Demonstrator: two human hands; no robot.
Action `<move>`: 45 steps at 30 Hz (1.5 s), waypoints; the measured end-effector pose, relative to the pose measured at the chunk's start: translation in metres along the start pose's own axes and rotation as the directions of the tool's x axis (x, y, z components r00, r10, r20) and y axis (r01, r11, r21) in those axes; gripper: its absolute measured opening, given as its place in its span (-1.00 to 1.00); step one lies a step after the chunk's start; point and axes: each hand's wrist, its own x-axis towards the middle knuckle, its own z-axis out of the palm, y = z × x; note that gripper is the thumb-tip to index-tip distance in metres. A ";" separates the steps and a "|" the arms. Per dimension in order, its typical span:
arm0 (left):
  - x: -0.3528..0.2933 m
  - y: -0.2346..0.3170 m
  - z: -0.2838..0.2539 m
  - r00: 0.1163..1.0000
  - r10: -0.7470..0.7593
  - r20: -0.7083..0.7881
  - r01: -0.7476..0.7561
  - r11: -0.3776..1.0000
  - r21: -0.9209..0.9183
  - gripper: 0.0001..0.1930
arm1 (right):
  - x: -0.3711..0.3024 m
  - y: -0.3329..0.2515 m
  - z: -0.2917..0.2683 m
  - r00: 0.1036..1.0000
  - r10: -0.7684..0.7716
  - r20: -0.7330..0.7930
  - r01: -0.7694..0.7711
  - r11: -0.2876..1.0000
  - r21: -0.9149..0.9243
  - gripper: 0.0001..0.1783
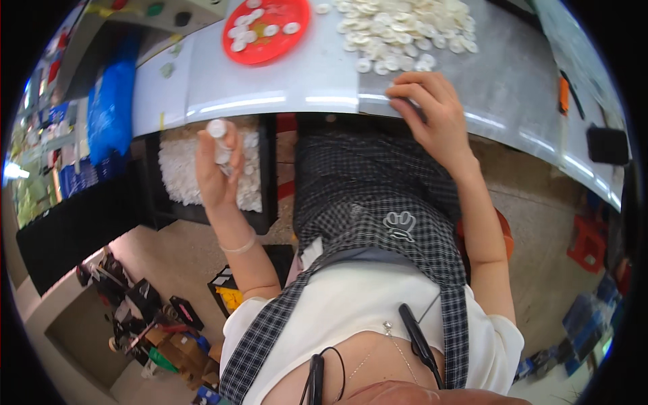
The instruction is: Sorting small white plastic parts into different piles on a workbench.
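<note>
My left hand (219, 172) is raised over a black bin at the table's front edge. Its fingers curl around a few white button-like discs (217, 128), one showing at the fingertips and others against the palm. My right hand (435, 111) hovers at the near edge of the grey table, fingers bent and thumb drawn in close to the index fingertip. Whatever is between those tips is too small to make out. Just beyond it lies a large heap of cream-white discs (405, 30). A red plate (291, 46) farther left bears several more discs.
White discs fill the black bin (268, 179) below the table's edge. At the table's right lie an orange-handled tool (563, 94) and a black rectangular object (607, 146). A blue plastic bag (111, 104) hangs at the left. A red stool (586, 244) stands on the floor.
</note>
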 end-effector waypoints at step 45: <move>0.072 -0.206 -0.012 0.949 0.143 0.281 -0.300 0.136 0.944 -0.67 | 0.002 -0.007 0.003 1.000 0.024 0.008 -0.024 0.999 -0.039 -0.88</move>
